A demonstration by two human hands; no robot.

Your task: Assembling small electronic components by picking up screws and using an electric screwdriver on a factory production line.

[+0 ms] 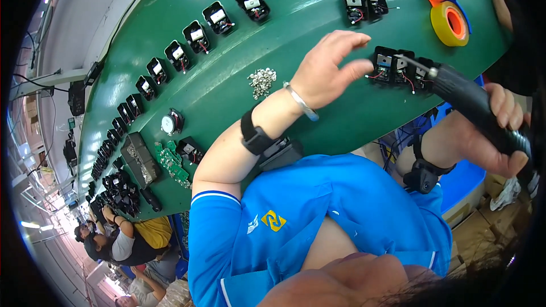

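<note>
My right hand (493, 131) wraps round a black electric screwdriver (463, 88), held slanting at the table's right edge. Its thin bit points left, over a close row of black plastic housings (420, 71); whether the tip touches one I cannot tell. Each housing has a metal plate and thin red and white wires. Just left of this row is my left hand (330, 68), thumb and fingers apart, with nothing seen in it. The thumb tip is beside the leftmost housing (384, 65); contact is unclear. A pile of small silvery screws (262, 83) lies left of my left wrist.
More black housings (196, 37) curve in a line along the far left of the green table (239, 51). Two others (364, 3) stand beyond my left hand. A yellow tape roll (449, 23) lies far right. Green circuit boards (172, 162) and a compartment tray (140, 159) are at left.
</note>
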